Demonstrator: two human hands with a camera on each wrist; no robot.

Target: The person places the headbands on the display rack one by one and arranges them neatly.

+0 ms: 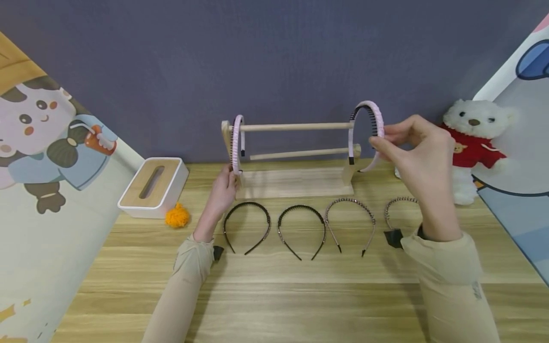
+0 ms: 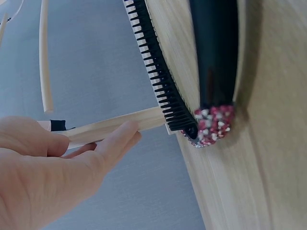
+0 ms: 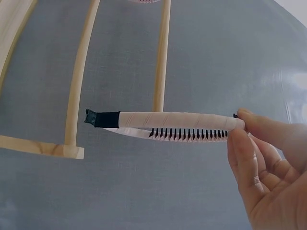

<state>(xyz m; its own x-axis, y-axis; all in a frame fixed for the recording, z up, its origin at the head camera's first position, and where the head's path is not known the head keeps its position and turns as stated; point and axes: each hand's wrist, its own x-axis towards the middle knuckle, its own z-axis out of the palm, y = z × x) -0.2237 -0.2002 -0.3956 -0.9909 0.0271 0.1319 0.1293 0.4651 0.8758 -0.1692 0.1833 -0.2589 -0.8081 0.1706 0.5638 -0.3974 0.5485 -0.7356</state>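
A wooden headband rack (image 1: 296, 183) with two horizontal rods stands at the back of the table. My left hand (image 1: 223, 188) grips its left upright, and the left wrist view shows the thumb and fingers around the wooden post (image 2: 112, 123). A pink headband (image 1: 235, 143) hangs at the left end of the upper rod. At the right end, my right hand (image 1: 424, 157) pinches another pink headband (image 1: 376, 119) between thumb and fingers. Dark comb teeth line that band's inside, and a black tip (image 3: 106, 119) shows in the right wrist view.
Several headbands lie in a row before the rack, among them a black one (image 1: 301, 206) and a beaded one (image 1: 350, 200). A tissue box (image 1: 171, 190) and orange pompom (image 1: 177, 216) stand left. A white teddy bear (image 1: 461, 176) sits right; a dark wall (image 1: 274, 57) rises behind.
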